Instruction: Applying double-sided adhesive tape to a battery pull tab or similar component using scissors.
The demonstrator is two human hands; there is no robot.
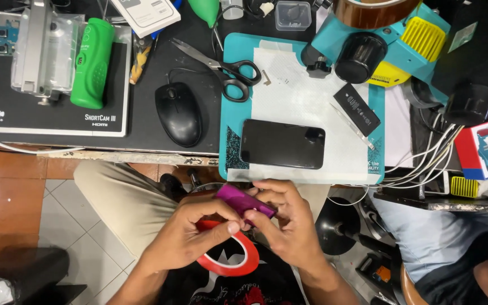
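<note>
Both hands held a purple strip (245, 202) below the desk edge: left hand (190, 229) pinched it from 7 o'clock, right hand (286, 217) from 4 o'clock. Red tape roll (234, 265) lay under them, w/ black phone (282, 143) at 12 o'clock on teal mat (234, 48).

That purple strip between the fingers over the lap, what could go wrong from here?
1. The shiny purple strip, pinched by the left hand and right hand off the desk, could drop to the tiled floor.
2. The red tape roll resting loose on the lap may slide off.
3. The black smartphone lies near the teal mat's front edge; a bump might knock it off.
</note>
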